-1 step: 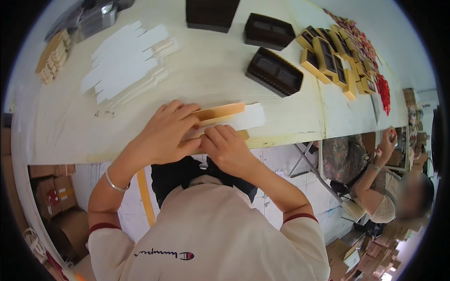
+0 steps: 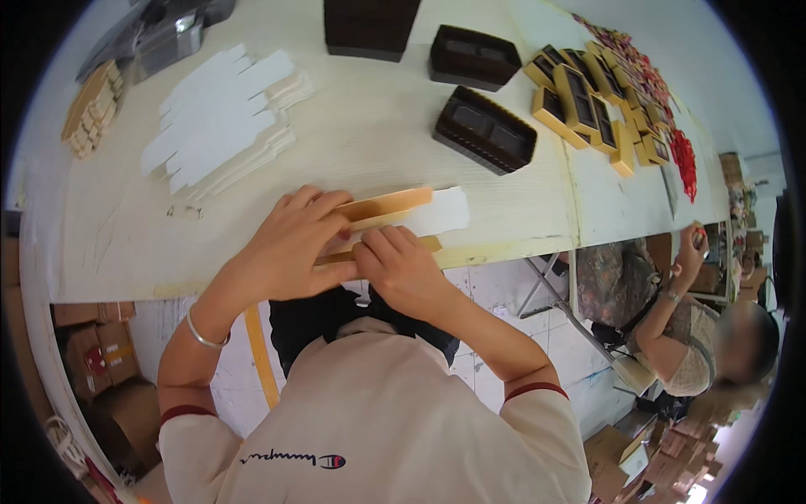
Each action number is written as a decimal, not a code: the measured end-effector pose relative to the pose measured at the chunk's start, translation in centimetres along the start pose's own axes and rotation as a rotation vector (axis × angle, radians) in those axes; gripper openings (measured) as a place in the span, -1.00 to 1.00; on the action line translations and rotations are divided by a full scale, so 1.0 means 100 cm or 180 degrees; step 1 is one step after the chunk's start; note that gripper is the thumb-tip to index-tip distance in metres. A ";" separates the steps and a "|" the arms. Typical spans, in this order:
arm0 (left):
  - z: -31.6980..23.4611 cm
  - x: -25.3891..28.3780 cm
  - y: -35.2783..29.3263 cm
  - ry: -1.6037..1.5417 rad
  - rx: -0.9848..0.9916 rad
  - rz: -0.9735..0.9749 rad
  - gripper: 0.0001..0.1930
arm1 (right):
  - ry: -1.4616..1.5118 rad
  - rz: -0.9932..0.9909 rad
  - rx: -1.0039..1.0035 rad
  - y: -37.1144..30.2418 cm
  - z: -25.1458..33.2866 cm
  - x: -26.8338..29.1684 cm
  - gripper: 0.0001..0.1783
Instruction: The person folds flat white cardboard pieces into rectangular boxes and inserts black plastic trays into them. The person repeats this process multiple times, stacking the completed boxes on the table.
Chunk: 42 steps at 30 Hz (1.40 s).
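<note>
A long gold cardboard box (image 2: pixel 443 210), white inside, lies part-folded along the near table edge, its long sides raised and its right end flap flat. My left hand (image 2: pixel 295 239) wraps round the box's left end, thumb low by the near side and fingers over the far side. Close beside it, my right hand (image 2: pixel 401 262) grips the near side with curled fingers. Much of the box's left half is hidden under my hands.
A stack of flat white card blanks (image 2: pixel 214 118) lies at the far left, near folded gold pieces (image 2: pixel 92 109). Dark brown plastic trays (image 2: pixel 487 128) stand ahead. Gold boxes with dark inserts (image 2: pixel 578 101) and red ribbons (image 2: pixel 684 164) lie right. Another person (image 2: pixel 684 336) sits at right.
The view has shifted slightly, so the table things sit a little further left. My hands keep nearly the same hold on the box.
</note>
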<state>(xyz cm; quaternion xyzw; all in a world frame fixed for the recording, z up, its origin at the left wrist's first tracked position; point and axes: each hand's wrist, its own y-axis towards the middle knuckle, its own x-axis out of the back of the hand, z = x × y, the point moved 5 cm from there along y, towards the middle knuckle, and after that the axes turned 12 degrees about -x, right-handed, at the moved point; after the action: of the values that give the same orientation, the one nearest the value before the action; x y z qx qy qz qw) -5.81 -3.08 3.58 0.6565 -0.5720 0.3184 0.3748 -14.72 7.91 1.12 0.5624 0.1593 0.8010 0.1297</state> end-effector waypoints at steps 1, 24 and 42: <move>-0.003 -0.001 0.001 0.0152 -0.0078 -0.0039 -0.68 | 0.0090 0.0008 -0.0100 0.003 -0.002 -0.001 -0.83; -0.020 -0.027 0.006 -0.0565 0.1006 -0.0117 -0.64 | 0.1480 0.0375 -0.0414 -0.012 -0.027 0.016 -0.56; -0.002 -0.029 0.009 -0.0406 -0.0504 -0.0768 -0.69 | 0.1422 0.0128 -0.0871 -0.003 -0.023 0.011 -0.75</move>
<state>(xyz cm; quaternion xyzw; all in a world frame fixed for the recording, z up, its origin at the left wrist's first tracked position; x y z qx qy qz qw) -7.16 -1.52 1.32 0.7077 -0.5349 0.1825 0.4239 -17.22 8.36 1.26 0.3519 0.0630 0.9218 0.1503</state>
